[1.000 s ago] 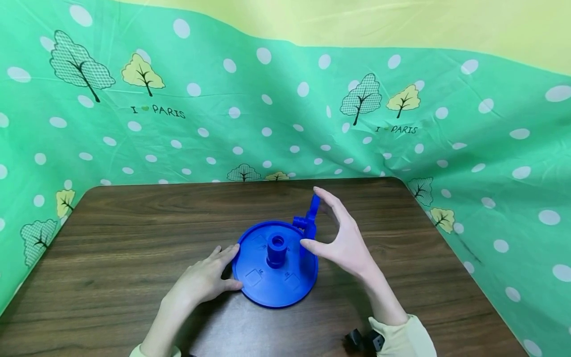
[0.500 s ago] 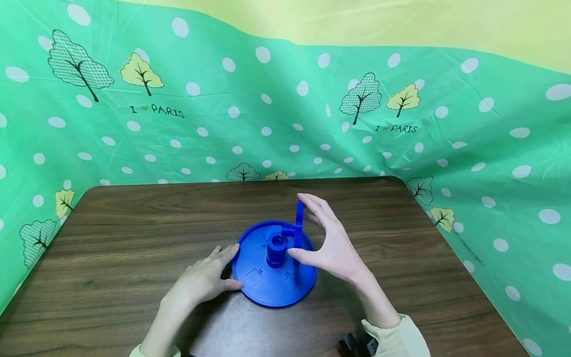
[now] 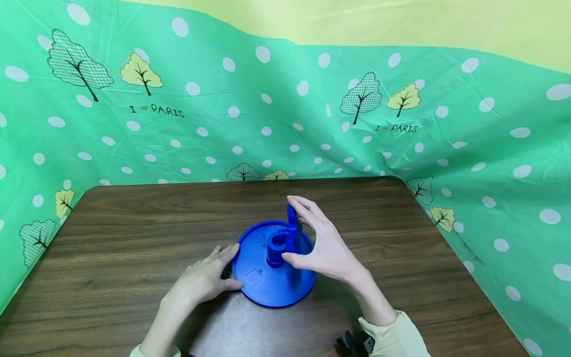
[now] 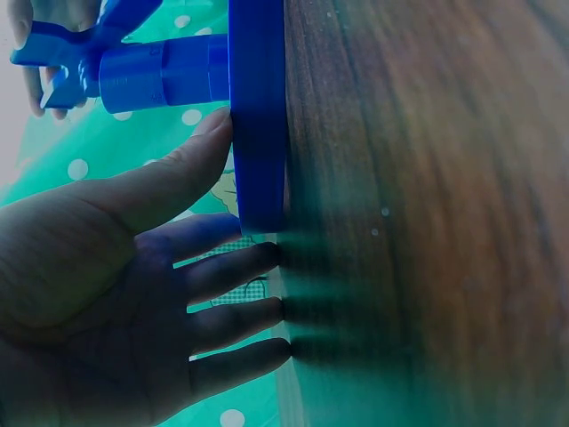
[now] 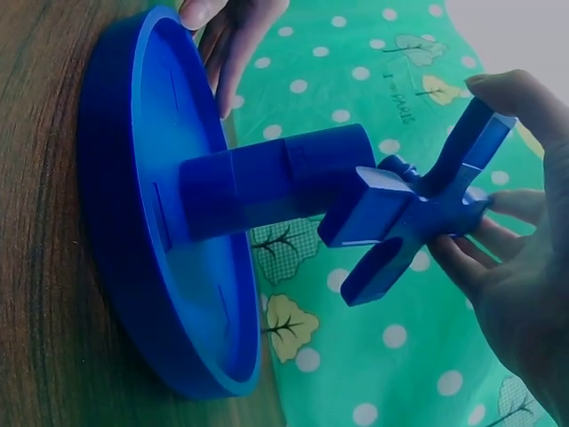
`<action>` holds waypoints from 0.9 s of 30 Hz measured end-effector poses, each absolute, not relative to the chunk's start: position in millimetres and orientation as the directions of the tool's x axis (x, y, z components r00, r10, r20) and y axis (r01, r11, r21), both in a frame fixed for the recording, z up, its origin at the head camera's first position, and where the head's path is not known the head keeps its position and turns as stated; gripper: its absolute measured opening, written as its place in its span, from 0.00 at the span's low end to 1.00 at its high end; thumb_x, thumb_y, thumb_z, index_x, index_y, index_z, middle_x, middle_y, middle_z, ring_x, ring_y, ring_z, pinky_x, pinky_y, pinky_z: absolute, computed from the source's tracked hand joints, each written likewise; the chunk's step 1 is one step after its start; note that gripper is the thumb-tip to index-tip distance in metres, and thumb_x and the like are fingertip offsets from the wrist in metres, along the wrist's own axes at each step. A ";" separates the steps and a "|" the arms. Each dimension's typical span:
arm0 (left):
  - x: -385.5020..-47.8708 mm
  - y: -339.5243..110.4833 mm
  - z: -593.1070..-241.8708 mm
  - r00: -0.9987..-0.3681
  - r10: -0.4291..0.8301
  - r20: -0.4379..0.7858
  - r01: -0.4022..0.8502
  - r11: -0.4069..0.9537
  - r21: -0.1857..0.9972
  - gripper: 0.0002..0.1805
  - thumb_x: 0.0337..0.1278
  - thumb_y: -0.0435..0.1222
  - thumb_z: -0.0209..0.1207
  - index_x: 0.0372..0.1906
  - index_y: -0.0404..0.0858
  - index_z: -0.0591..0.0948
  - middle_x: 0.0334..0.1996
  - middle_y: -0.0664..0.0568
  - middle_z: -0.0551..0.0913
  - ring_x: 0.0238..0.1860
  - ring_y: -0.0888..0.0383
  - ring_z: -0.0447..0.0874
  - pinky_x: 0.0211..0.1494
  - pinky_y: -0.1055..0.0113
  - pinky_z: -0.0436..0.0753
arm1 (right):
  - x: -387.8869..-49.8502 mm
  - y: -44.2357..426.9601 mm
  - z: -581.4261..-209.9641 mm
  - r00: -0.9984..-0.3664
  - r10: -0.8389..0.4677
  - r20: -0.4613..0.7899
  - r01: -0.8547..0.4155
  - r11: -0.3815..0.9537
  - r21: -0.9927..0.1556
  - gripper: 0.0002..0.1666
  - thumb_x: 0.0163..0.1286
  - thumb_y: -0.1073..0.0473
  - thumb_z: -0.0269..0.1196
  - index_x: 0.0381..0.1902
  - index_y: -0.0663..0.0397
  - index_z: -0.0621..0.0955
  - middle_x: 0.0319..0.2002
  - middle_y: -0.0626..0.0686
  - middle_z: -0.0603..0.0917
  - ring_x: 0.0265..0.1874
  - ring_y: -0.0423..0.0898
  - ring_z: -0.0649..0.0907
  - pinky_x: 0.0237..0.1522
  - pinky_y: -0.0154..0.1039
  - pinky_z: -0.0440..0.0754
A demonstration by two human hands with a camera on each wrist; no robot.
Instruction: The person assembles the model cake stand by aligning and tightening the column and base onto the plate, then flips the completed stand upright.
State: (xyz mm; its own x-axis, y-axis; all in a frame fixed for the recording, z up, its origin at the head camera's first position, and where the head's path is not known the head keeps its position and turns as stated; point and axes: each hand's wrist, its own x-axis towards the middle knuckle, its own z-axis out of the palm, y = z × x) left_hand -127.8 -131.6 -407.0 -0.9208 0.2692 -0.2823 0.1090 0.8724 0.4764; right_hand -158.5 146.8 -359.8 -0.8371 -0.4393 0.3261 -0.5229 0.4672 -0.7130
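Note:
A round blue plastic base lies flat on the table, and a hollow blue post stands up from its middle. At the base's left rim my left hand touches the edge with thumb and forefinger. In the left wrist view its fingers are fairly straight, some resting on the tabletop. Between thumb and fingers my right hand holds a blue cross-shaped piece with a short peg. That piece is tilted beside the post's open top; whether they touch I cannot tell.
The dark wood-grain table ends at a green dotted curtain printed with trees, which rises behind it and at both sides. A small black object is by the right sleeve at the near edge.
My right hand has carried the cross-shaped piece left and slightly down, from the base's right rim to beside the post. The left hand and the base have stayed in place.

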 end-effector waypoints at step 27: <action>-128.7 -131.3 -407.5 -0.921 0.263 -0.286 0.103 0.875 0.473 0.49 0.56 0.56 0.70 0.80 0.48 0.64 0.80 0.48 0.65 0.81 0.38 0.58 0.69 0.21 0.64 | -165.7 126.6 -336.5 -0.722 -0.674 0.158 -0.654 0.590 -0.473 0.60 0.53 0.49 0.74 0.82 0.45 0.61 0.83 0.44 0.58 0.81 0.46 0.61 0.73 0.54 0.74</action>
